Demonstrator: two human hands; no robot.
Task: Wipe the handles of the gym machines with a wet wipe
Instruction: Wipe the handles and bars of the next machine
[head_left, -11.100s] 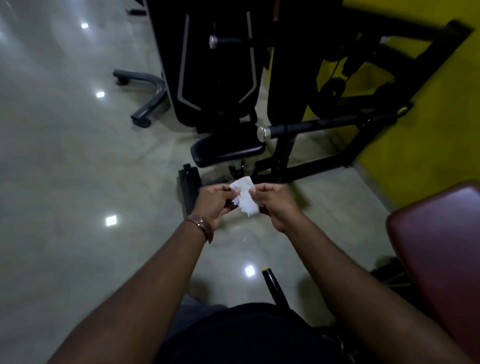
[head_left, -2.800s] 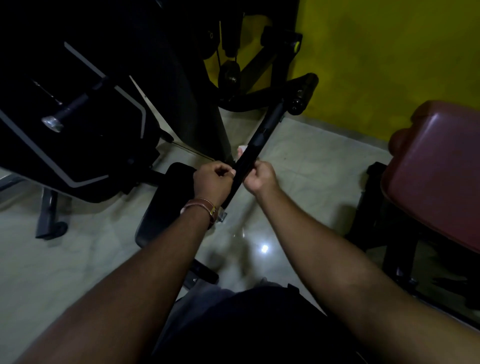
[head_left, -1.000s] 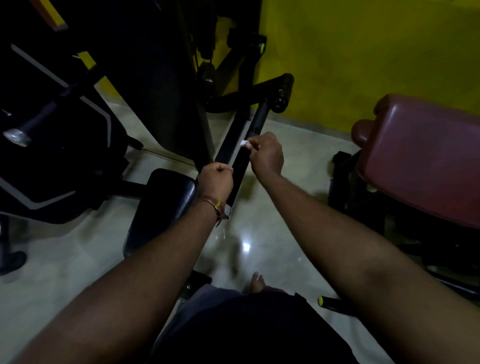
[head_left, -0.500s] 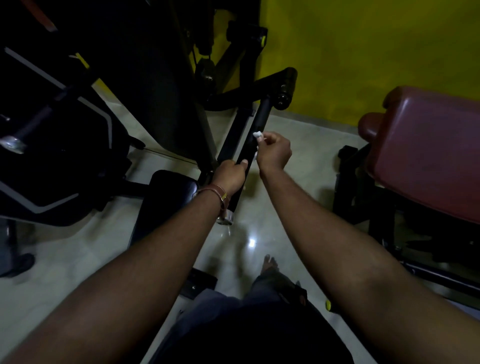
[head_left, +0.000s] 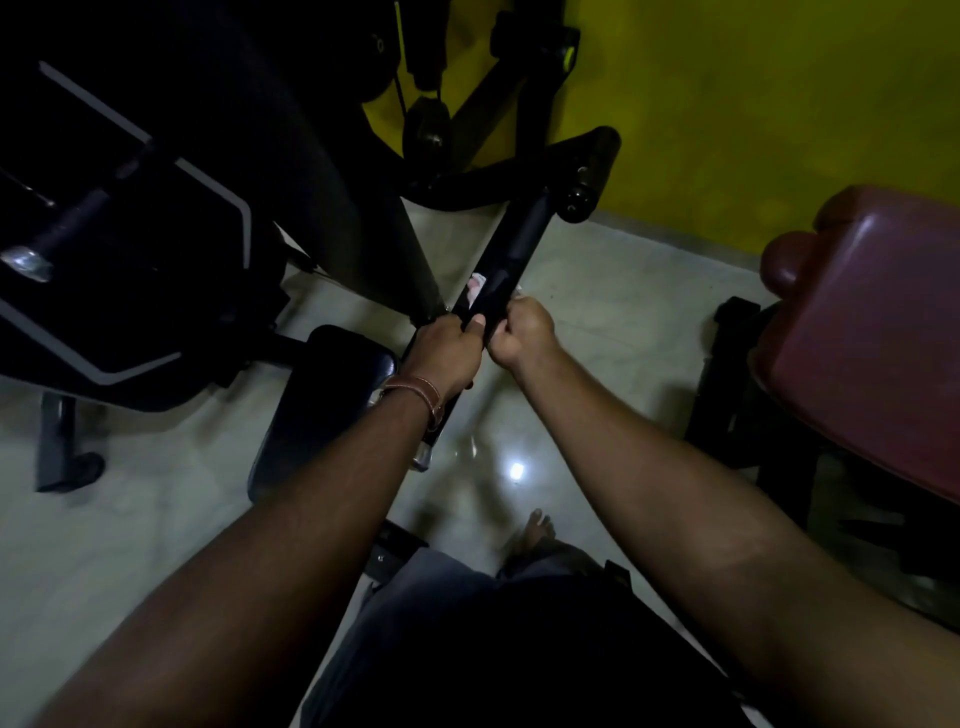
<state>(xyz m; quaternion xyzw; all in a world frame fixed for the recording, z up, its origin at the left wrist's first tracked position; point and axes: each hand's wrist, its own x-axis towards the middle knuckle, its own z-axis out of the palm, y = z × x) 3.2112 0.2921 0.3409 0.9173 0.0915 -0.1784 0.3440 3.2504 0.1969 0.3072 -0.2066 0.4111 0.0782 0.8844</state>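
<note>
A long black handle bar (head_left: 514, 249) of a gym machine slants from the upper right down to a chrome end near my wrist. My left hand (head_left: 444, 353), with a bracelet on the wrist, is closed around the bar's lower part. Touching it on the right, my right hand (head_left: 519, 332) is a closed fist against the bar. A small white piece of the wet wipe (head_left: 476, 287) shows at the bar's left edge just above my hands; the rest is hidden behind the bar and my fingers.
A black seat pad (head_left: 322, 410) lies left of my left arm. The black machine housing (head_left: 130, 270) and a second chrome-tipped handle (head_left: 26, 262) fill the left. A maroon padded bench (head_left: 872, 332) stands at the right, before a yellow wall (head_left: 753, 104). My bare foot (head_left: 535, 525) rests on the glossy floor.
My right hand has slid down the bar with the wipe and now sits against my left hand. The left hand keeps its grip on the bar.
</note>
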